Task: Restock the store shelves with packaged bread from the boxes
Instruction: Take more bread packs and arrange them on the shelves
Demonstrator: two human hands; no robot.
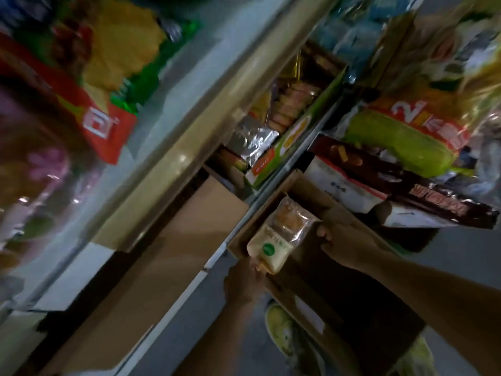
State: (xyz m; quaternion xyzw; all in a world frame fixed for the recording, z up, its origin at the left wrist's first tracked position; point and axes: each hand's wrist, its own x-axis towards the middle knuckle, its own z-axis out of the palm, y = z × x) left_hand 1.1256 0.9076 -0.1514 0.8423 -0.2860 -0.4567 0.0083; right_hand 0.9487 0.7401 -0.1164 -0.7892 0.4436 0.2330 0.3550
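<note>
- Bread packet [280,236] stands over the open cardboard box [336,270]; its long axis climbs from the left hand [245,284], which pinches the bottom corner, toward the shelves.
- Right hand [339,245], just beside its right edge, grips something dark; the blur hides what.
- Shelves [189,147] above look crowded.

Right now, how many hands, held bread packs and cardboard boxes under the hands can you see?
Hands: 2, left hand and right hand
Bread pack: 1, held by both hands
Box: 1
Total: 4
</note>
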